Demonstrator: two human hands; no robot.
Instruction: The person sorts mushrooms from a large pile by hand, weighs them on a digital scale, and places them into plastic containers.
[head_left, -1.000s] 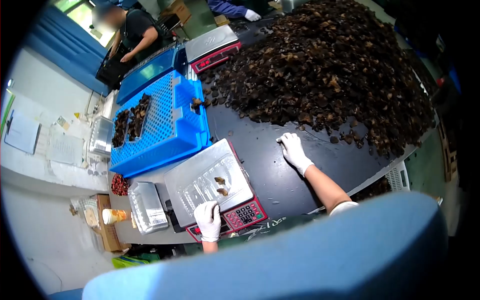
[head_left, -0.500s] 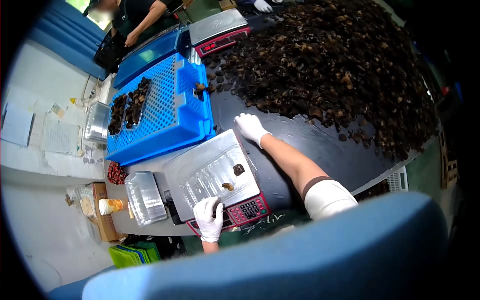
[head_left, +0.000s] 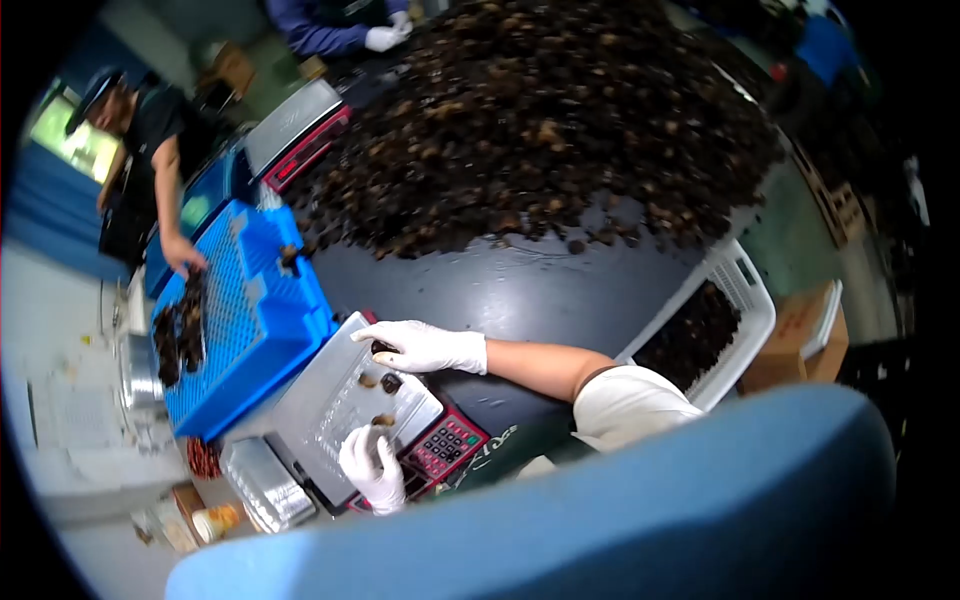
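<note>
My right hand point(head_left: 430, 347), in a white glove, reaches over the far side of the scale pan point(head_left: 300, 400). Its thumb and fingers close around a dark brown mushroom-like piece point(head_left: 382, 347). Below it, a clear plastic tray point(head_left: 345, 412) lies on the pan with a dark piece point(head_left: 390, 383) and a lighter brown piece point(head_left: 383, 420) in it. My left hand point(head_left: 372, 472), also gloved, is at the near edge of the tray, its fingers apart and slightly curled. Next to it is the red scale's keypad point(head_left: 443, 446).
A big heap of dark pieces point(head_left: 560, 130) covers the far table. Left stands a blue crate point(head_left: 285, 310), where a co-worker's hand point(head_left: 183, 253) touches filled trays. Also around: stacked clear trays point(head_left: 265, 485), a white basket point(head_left: 757, 310), another scale point(head_left: 290, 125) and a second gloved co-worker point(head_left: 385, 38).
My right hand has come from the bare table by the heap to above the tray, now with a piece in it. The view has swung right. A co-worker's hand has reached the blue crate.
</note>
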